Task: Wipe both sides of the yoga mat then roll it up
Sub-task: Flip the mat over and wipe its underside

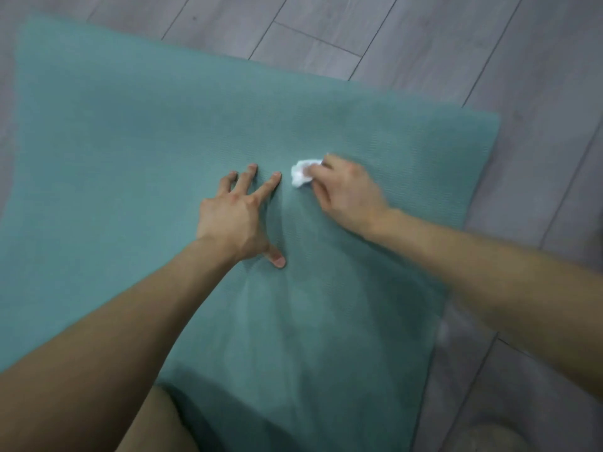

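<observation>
Yoga mat (130, 141), teal, is spread flat on the plank floor (424, 37). A crumpled white wipe (301, 173) is gripped in the curled fingers (331, 164) of the right hand (349, 194) and pressed on the mat, just right of the left hand (233, 216), which is splayed flat. Most of the mat lies leftward and farther off.

The teal yoga mat (163, 125) lies unrolled on the grey floor (424, 44), a crumpled white tissue (301, 172) against its surface.

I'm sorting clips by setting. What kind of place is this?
Probably an indoor room at home or in a studio. A teal yoga mat lies flat on grey wood-look plank flooring, with no furniture in view.
</observation>
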A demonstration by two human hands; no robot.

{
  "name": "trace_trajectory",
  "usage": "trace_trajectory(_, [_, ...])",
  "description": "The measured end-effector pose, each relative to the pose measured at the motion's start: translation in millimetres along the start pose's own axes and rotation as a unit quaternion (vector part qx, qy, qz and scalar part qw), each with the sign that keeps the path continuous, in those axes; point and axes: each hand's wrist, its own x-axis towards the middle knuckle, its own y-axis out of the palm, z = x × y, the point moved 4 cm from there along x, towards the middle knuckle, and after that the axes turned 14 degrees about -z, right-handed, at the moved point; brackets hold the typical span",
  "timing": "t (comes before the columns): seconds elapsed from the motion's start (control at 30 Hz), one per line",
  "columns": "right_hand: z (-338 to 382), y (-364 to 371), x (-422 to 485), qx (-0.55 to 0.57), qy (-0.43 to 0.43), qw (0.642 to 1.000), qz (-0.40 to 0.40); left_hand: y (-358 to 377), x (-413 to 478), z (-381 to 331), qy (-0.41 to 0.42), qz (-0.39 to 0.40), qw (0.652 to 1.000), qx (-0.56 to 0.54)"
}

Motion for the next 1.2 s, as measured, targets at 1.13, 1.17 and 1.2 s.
trace_trajectory(1.13, [146.3, -76.2, -207.7, 0.395, 0.567, 0.711, -0.134, 22.3, -152.7, -9.9, -0.146, 0.201, 0.662, -0.707])
trace_trajectory(1.17, [148.4, -77.2, -210.5, 0.398, 0.559, 0.718, -0.118, 19.2, -155.4, -13.0, -0.143, 0.205, 0.664, -0.705])
trace_trajectory(1.2, [149.5, -77.4, -214.2, 0.391, 0.550, 0.731, -0.103, 17.0, -157.6, -16.4, -0.135, 0.211, 0.664, -0.704])
